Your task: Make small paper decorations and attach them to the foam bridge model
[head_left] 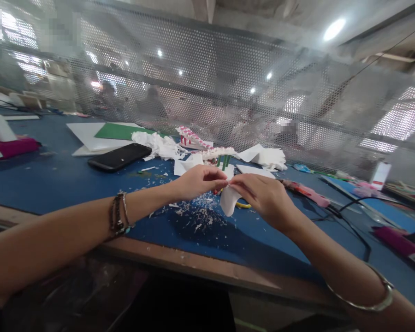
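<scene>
A small piece of white paper [229,201] hangs between my hands over the blue tabletop. My right hand [268,198] pinches its upper edge between thumb and fingers. From the other side, my left hand [198,181] is closed in a pinch at the same upper corner, its fingertips nearly touching the right ones. White paper scraps [204,214] lie scattered below. Beside the right fingers, a yellow loop [244,205] shows partly behind the paper. Just beyond the hands stands a white, bumpy strip [216,152] on green posts [223,161].
A black phone [120,157] lies left, near white and green sheets [115,131]. Crumpled white paper [159,145] and a pink-and-white strip [193,137] sit behind. A red-pink tool [307,192] with a black cord [354,230] lies right. A perforated metal screen [200,92] borders the back.
</scene>
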Demonstrator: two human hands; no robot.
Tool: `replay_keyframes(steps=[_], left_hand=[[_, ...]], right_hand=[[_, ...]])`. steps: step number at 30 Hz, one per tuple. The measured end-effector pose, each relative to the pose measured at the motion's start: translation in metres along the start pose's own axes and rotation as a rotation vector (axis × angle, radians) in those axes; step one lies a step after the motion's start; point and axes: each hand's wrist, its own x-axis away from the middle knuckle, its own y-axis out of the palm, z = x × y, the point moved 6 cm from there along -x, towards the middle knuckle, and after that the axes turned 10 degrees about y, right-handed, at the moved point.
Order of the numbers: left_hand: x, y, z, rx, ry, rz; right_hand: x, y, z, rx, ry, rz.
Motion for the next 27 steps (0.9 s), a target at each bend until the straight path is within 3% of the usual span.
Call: replay_keyframes(steps=[7,15,19,24,27], left_hand=[[0.000,0.006,0.001,-0.007,0.038,-0.031],[0.004,0.005,0.006,-0.066,0.171,0.027],[0.006,0.008,0.012,-0.089,0.232,0.038],[0.007,0.005,0.016,-0.168,0.272,0.125],[0.005,0.006,0.015,-0.134,0.265,0.098]], right_hand=[[-0.004,0.004,0.005,-0.076,0.086,-0.076],[-0.004,0.004,0.013,-0.179,0.170,-0.051],[-0.004,-0.001,0.011,-0.227,0.207,0.025],[-0.004,-0.001,0.008,-0.272,0.234,0.087],[-0.004,0.001,0.010,-0.370,0.247,0.061]])
